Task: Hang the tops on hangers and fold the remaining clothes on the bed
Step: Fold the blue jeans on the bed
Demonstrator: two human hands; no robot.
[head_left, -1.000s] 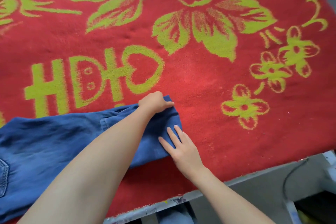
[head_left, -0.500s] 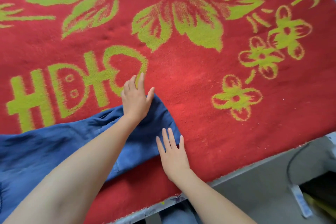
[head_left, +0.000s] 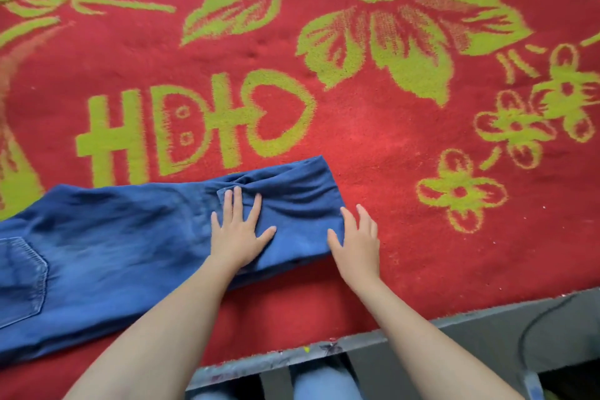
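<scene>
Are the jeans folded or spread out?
Spread out lengthways: the jeans lie long across the blanket, left hand pressing flat on the creased leg end.

Your bare left forearm (head_left: 156, 328) reached in from the bottom of the view, angled up and to the right. It ended in your left grip (head_left: 242, 234), which lay palm down with its fingers straight and fanned apart and its thumb stretched out to the right. Your bare right forearm (head_left: 422, 328) angled up and to the left. Your right grip (head_left: 357, 240) was also palm down, fingers straight and closer together, thumb pointing left. The two grips lay near each other, not touching.
</scene>
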